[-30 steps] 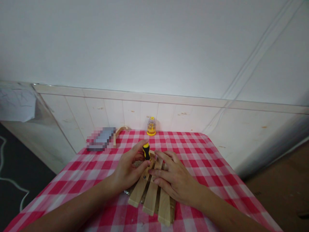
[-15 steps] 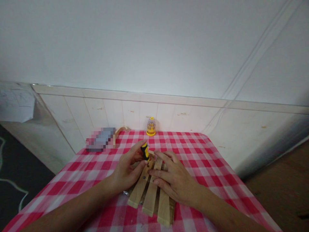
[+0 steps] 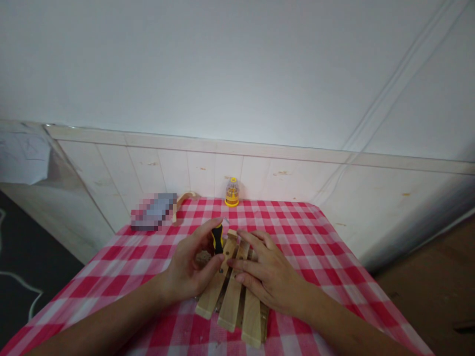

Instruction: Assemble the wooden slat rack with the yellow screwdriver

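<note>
My left hand point(image 3: 193, 262) grips a small screwdriver point(image 3: 217, 240) with a black and yellow handle between thumb and fingers. A thin metal piece shows above the handle, by my index fingertip. The screwdriver stands roughly upright, just left of the wooden slats point(image 3: 232, 306), which fan out toward me on a wooden piece. Dark holes and a screw head point(image 3: 221, 270) show in the left slat. My right hand point(image 3: 265, 269) lies across the middle and right slats, fingers spread and touching the wood; it hides part of them.
A checked red and white cloth point(image 3: 304, 232) covers the table. A yellow-capped clear container point(image 3: 232, 193) stands at the back against the white panelled wall point(image 3: 260, 173). Back left are a curved wooden piece point(image 3: 178, 205) and a pixelated flat object point(image 3: 154, 212).
My left hand has shifted slightly left, carrying the screwdriver away from the hole in the left slat. The handle has turned, with more black facing me. My right hand stays in place.
</note>
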